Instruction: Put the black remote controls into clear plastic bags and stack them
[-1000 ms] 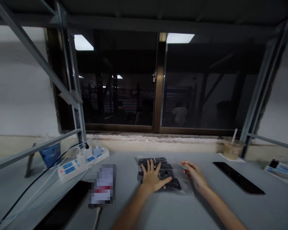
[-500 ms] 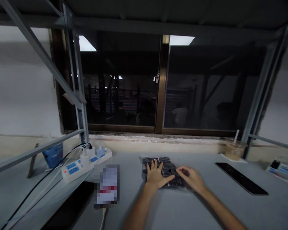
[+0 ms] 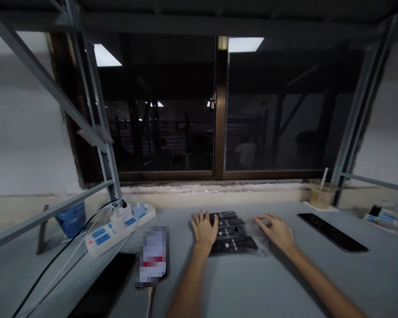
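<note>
Two hands at a bag of remotes on a grey table.
The black remotes lie side by side in a clear plastic bag, on the table between both hands. The left hand rests over their left ends, fingers spread and unclenched; the right hand is at the bag's right edge, thumb and forefinger curled close (whether they pinch the film, I cannot tell). Farther right lies a dark phone, near a drink cup.
</note>
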The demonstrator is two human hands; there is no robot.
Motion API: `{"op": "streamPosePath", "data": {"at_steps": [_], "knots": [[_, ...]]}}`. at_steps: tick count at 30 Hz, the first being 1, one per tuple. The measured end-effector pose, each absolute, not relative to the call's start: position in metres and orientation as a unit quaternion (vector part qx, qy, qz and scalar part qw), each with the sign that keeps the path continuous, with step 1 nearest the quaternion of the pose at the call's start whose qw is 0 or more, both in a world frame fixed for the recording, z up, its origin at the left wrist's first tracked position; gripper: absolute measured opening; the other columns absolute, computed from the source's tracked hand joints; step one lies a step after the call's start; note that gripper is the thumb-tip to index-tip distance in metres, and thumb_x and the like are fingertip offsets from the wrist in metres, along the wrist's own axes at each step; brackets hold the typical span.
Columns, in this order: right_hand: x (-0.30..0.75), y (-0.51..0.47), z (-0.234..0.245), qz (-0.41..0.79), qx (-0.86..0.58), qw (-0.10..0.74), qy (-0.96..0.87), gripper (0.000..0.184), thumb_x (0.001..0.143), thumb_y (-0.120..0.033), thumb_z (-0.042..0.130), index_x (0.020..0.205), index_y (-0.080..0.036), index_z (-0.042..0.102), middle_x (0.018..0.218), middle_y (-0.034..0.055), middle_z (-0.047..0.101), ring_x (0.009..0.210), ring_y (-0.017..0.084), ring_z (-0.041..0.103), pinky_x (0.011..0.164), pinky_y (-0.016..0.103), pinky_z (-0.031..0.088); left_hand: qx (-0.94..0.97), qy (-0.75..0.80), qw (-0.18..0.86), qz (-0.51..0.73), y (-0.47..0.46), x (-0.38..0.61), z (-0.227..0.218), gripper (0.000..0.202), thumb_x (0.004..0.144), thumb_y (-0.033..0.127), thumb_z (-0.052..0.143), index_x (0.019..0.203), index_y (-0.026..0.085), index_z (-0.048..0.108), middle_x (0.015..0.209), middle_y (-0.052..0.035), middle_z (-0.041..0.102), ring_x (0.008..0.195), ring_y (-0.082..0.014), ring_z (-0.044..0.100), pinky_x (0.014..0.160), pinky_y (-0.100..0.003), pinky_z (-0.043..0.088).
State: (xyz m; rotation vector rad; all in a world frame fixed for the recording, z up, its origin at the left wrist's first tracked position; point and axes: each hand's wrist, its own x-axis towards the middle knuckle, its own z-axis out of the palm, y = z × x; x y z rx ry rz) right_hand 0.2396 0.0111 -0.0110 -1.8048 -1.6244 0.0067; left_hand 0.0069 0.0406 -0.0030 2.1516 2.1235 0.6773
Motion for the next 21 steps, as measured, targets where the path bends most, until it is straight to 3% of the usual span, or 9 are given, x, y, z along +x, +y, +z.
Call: {"op": "streamPosePath", "data": {"at_steps": [3,7,11,17,21], "knots": [[0.261,0.019,-0.022,-0.010,-0.725,0.335,-0.602,0.028,0.077,-0.040,0.045,0.089,-0.025,0.065,0.098,0.0024,0.065,0.075,0.018,0.062,0.067,0.027,0.044,0.707,0.679,0.049,0.192,0.044,0.002,-0.007,0.054,0.086,0.051,0.023,0.129,0.025,0.042,0.143,-0.0061,0.028,0.131,-0.0309,0.020,0.104,-0.048,0.021],[0.285,0.032,-0.039,-0.068,-0.726,0.299,-0.616,0.032,0.075,-0.032,0.045,0.096,-0.018,0.064,0.103,0.0097,0.064,0.092,0.023,0.060,0.082,0.031,0.043,0.724,0.661,0.049,0.188,0.044,0.001,-0.009,0.056,0.085,0.054,0.020,0.123,0.026,0.050,0.137,-0.0048,0.038,0.132,-0.0292,0.019,0.105,-0.047,0.019],[0.292,0.035,-0.042,-0.078,-0.718,0.271,-0.636,0.033,0.077,-0.030,0.044,0.102,-0.018,0.062,0.112,0.0112,0.061,0.105,0.023,0.055,0.090,0.032,0.039,0.737,0.643,0.048,0.199,0.044,-0.002,-0.007,0.055,0.085,0.055,0.020,0.119,0.026,0.053,0.134,-0.0031,0.043,0.132,-0.0268,0.020,0.105,-0.044,0.022],[0.283,0.033,-0.048,-0.012,-0.736,0.211,-0.644,0.043,0.080,-0.037,0.041,0.117,-0.021,0.054,0.128,0.0095,0.050,0.118,0.024,0.044,0.099,0.042,0.030,0.757,0.622,0.070,0.188,0.043,-0.003,-0.009,0.054,0.087,0.052,0.019,0.124,0.026,0.048,0.138,-0.0028,0.038,0.133,-0.0247,0.016,0.105,-0.044,0.023],[0.278,0.031,-0.054,-0.008,-0.787,0.154,-0.598,0.052,0.083,-0.042,0.035,0.127,-0.016,0.044,0.137,0.0141,0.038,0.128,0.028,0.029,0.102,0.050,0.022,0.743,0.634,0.023,0.215,0.041,-0.003,-0.005,0.051,0.088,0.049,0.022,0.125,0.026,0.047,0.141,-0.0008,0.032,0.134,-0.0248,0.014,0.108,-0.043,0.017]]}}
